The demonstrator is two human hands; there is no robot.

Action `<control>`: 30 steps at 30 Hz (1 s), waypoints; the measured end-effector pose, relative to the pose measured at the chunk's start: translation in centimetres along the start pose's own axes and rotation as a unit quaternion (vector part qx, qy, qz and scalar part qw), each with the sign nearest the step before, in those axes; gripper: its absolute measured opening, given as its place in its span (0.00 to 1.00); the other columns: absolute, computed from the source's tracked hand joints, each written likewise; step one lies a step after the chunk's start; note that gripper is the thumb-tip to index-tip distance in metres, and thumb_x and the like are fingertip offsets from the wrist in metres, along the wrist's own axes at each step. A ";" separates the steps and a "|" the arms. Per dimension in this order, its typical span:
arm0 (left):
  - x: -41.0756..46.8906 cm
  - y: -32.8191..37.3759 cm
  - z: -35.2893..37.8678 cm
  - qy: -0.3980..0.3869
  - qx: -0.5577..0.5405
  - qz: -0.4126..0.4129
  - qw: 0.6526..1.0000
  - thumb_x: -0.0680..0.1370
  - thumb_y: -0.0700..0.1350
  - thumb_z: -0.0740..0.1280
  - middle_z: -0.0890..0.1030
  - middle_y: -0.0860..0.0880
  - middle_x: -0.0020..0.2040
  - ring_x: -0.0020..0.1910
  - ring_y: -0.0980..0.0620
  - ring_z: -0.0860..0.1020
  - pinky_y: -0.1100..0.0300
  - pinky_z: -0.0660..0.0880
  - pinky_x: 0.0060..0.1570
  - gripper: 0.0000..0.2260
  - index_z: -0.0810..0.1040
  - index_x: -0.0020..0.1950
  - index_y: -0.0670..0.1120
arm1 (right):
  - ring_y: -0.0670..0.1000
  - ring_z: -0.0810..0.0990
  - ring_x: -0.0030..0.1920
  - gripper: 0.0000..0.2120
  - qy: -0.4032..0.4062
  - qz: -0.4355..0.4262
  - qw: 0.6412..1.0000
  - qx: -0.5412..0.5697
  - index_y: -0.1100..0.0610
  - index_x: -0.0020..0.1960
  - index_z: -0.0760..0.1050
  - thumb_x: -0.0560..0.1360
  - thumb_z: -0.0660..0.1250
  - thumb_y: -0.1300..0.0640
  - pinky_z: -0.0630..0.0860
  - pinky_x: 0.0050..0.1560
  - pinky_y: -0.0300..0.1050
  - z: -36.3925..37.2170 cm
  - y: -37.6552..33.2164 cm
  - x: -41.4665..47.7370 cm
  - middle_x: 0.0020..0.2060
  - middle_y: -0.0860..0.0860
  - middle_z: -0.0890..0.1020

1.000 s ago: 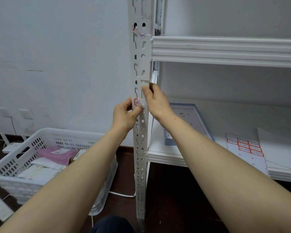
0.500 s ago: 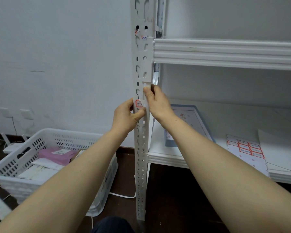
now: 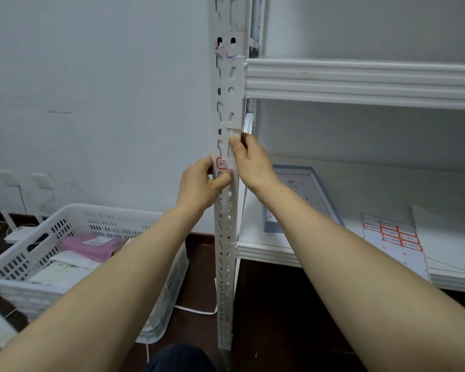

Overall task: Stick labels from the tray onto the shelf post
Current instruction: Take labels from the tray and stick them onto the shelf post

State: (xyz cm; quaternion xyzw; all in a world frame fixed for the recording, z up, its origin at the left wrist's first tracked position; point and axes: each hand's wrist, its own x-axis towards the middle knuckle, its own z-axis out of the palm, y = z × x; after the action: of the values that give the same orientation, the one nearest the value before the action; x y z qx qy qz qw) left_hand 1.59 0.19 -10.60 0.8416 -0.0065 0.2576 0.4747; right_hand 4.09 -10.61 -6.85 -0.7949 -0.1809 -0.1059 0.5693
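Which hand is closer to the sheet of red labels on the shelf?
Right. The right hand is up and left of the label sheet; the left hand lies farther left, beyond the post.

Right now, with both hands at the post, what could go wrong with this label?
The label lies over slots in the shelf post, so parts may not bond. The left hand pinches its left edge while the right hand grips the post, thumb on the label; it may set crooked or crease.

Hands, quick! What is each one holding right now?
Left hand: pinches the label on the shelf post.
Right hand: grips the shelf post, thumb on front.
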 end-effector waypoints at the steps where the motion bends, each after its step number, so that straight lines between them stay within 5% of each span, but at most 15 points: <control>1: 0.0 0.0 0.0 0.003 0.001 0.001 1.000 0.74 0.44 0.68 0.82 0.47 0.43 0.46 0.47 0.79 0.53 0.76 0.49 0.02 0.78 0.45 0.46 | 0.51 0.75 0.52 0.17 0.000 -0.001 1.000 0.000 0.59 0.63 0.68 0.81 0.54 0.49 0.71 0.52 0.43 0.0 0.0 0.0 0.54 0.54 0.78; 9: -0.1 -0.2 0.2 0.022 0.014 0.011 1.000 0.74 0.41 0.66 0.79 0.46 0.40 0.39 0.50 0.75 0.62 0.70 0.37 0.03 0.74 0.41 0.48 | 0.51 0.75 0.54 0.17 0.001 -0.002 1.000 -0.005 0.59 0.63 0.68 0.81 0.54 0.49 0.72 0.55 0.46 0.0 -0.1 -0.1 0.55 0.54 0.78; 19: 0.2 -0.4 -0.2 -0.007 0.007 0.005 1.000 0.73 0.49 0.67 0.83 0.46 0.45 0.47 0.47 0.80 0.51 0.76 0.50 0.09 0.79 0.47 0.44 | 0.50 0.74 0.51 0.17 0.000 0.000 1.000 -0.006 0.60 0.62 0.68 0.81 0.54 0.50 0.69 0.50 0.43 0.0 -0.1 -0.1 0.50 0.51 0.76; 30: 0.3 -0.4 -0.5 -0.012 -0.018 0.017 1.000 0.78 0.44 0.65 0.79 0.51 0.37 0.42 0.51 0.77 0.57 0.74 0.47 0.05 0.79 0.43 0.46 | 0.51 0.75 0.54 0.17 0.004 0.001 1.000 0.000 0.59 0.63 0.68 0.81 0.54 0.49 0.71 0.55 0.45 0.0 0.0 -0.1 0.54 0.53 0.77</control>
State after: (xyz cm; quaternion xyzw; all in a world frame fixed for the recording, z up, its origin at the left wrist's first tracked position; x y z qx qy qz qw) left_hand 1.79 0.89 -10.59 0.8358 -0.0308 0.2558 0.4849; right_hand 4.01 -10.59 -6.91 -0.7946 -0.1783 -0.1085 0.5702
